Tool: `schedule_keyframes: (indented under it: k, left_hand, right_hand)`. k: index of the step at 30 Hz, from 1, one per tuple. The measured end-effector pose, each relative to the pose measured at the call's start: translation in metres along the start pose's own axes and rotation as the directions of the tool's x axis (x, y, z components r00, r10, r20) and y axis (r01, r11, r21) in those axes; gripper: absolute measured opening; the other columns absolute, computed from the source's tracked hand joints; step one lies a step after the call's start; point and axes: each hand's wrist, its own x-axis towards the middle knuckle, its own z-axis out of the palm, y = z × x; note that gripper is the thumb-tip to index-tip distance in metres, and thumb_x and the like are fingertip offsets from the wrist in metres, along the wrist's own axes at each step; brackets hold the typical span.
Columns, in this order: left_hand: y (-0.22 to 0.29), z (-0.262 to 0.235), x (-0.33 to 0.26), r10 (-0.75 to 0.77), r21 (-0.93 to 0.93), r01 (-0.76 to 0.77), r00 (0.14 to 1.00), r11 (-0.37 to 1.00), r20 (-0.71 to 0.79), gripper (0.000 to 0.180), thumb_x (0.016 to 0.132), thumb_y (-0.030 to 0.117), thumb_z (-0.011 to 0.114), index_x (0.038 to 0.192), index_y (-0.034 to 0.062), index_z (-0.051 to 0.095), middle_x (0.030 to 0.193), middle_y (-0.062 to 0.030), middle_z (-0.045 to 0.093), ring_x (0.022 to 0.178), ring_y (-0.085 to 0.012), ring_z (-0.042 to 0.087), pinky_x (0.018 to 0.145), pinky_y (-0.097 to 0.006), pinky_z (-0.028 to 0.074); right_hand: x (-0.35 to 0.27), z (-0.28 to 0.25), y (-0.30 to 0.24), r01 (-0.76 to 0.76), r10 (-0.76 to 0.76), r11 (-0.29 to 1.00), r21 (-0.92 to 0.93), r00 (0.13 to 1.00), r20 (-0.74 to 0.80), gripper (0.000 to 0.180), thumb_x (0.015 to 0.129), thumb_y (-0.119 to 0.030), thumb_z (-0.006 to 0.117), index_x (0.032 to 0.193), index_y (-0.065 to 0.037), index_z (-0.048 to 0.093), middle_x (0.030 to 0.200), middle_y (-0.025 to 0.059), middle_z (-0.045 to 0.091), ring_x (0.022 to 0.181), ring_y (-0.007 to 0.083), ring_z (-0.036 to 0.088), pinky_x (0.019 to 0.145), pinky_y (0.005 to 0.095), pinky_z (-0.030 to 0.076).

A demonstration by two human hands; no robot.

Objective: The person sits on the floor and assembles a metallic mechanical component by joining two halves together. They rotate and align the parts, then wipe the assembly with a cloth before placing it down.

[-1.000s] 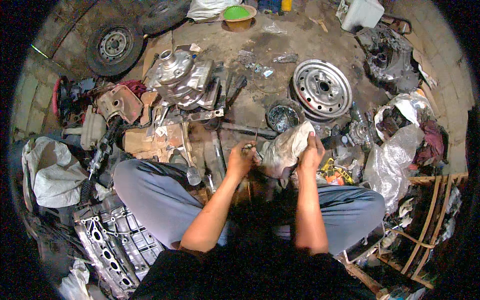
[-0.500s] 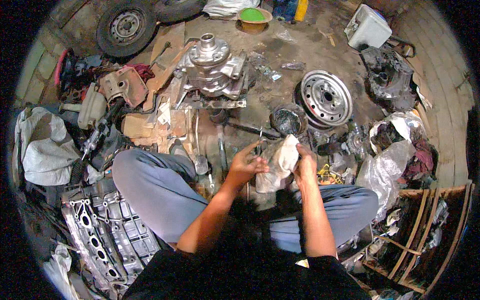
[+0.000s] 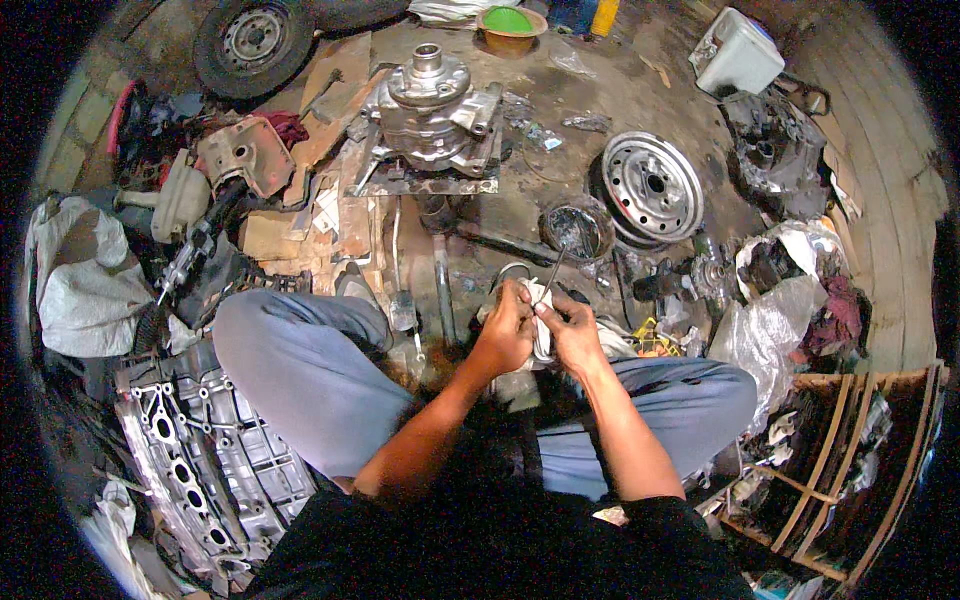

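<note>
My left hand (image 3: pixel 506 330) and my right hand (image 3: pixel 574 335) are close together between my knees, both with closed fingers. A whitish rag (image 3: pixel 541 343) is bunched between them, its lower end hanging under the fingers. From the grip a thin metal rod (image 3: pixel 555 275) sticks up and slightly right, toward a dark round container (image 3: pixel 577 233) on the ground. The rod's lower part is hidden by the rag and my fingers, so its kind does not show. My left fingers wrap the rag, while my right thumb and fingers pinch it beside the rod.
Ahead stands a grey metal machine casing (image 3: pixel 430 120) on a plate. A bare steel wheel rim (image 3: pixel 652 188) lies to its right. At my left is a metal engine part (image 3: pixel 230 450) with a row of holes. A wooden slatted frame (image 3: pixel 840 470) stands at the right.
My hands have come together, and the rag, earlier spread from my right hand, is now bunched between both. The thin rod now points up beside my right hand. The view has shifted slightly.
</note>
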Motion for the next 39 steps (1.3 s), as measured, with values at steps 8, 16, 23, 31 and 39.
schedule_keyframes:
  k: [8,16,23,31,39]
  left_hand:
    - [0.032,-0.022,0.01,-0.317,-0.473,0.587,0.785,0.658,0.533,0.038,0.097,0.011,0.059,0.122,0.0188,0.031,0.087,-0.0039,0.058,0.074,-0.01,0.049,0.057,-0.024,0.038]
    - [0.029,-0.016,0.024,-0.273,-0.588,0.574,0.807,0.569,0.523,0.022,0.101,0.013,0.05,0.113,0.0163,0.033,0.077,-0.003,0.051,0.049,-0.0094,0.039,0.044,-0.024,0.03]
    - [0.01,-0.02,0.018,-0.416,-0.636,0.619,0.783,0.46,0.462,0.022,0.097,0.012,0.055,0.108,0.0157,0.037,0.075,-0.0028,0.05,0.047,-0.0107,0.039,0.041,-0.025,0.029]
    - [0.015,-0.031,0.018,-0.413,-0.644,0.599,0.799,0.476,0.438,0.021,0.098,0.009,0.054,0.108,0.0162,0.037,0.074,-0.0005,0.045,0.056,-0.0089,0.04,0.047,-0.024,0.031]
    - [0.029,-0.052,0.025,-0.192,-0.382,0.314,0.926,0.869,0.325,0.02,0.096,0.004,0.05,0.108,0.0141,0.037,0.075,0.001,0.044,0.063,-0.0072,0.039,0.052,-0.025,0.034]
  right_hand:
    - [0.011,-0.021,-0.024,0.106,-0.021,0.912,0.397,0.977,-0.214,0.02,0.096,-0.011,0.06,0.107,0.004,0.067,0.095,0.0074,0.069,0.079,0.016,0.063,0.072,0.0315,0.051]
    - [0.017,-0.027,-0.043,0.088,0.121,0.739,0.668,0.958,-0.26,0.025,0.096,-0.014,0.062,0.108,0.009,0.065,0.102,0.0113,0.069,0.092,0.0198,0.065,0.084,0.0337,0.049]
    - [0.042,-0.089,-0.033,0.256,0.229,0.62,0.742,0.845,-0.483,0.047,0.099,-0.034,0.058,0.127,0.002,0.056,0.12,0.0133,0.064,0.11,0.0289,0.063,0.097,0.0453,0.049]
    - [0.017,-0.084,-0.063,0.453,-0.218,0.821,0.347,0.811,-0.543,0.032,0.1,-0.022,0.058,0.122,0.001,0.06,0.107,0.0075,0.068,0.094,0.0169,0.065,0.084,0.0305,0.051]
    - [0.001,-0.013,-0.044,0.422,-0.389,0.576,-0.7,0.895,0.219,0.032,0.091,-0.037,0.065,0.106,-0.01,0.073,0.122,0.0112,0.064,0.125,0.0327,0.049,0.11,0.0574,0.025]
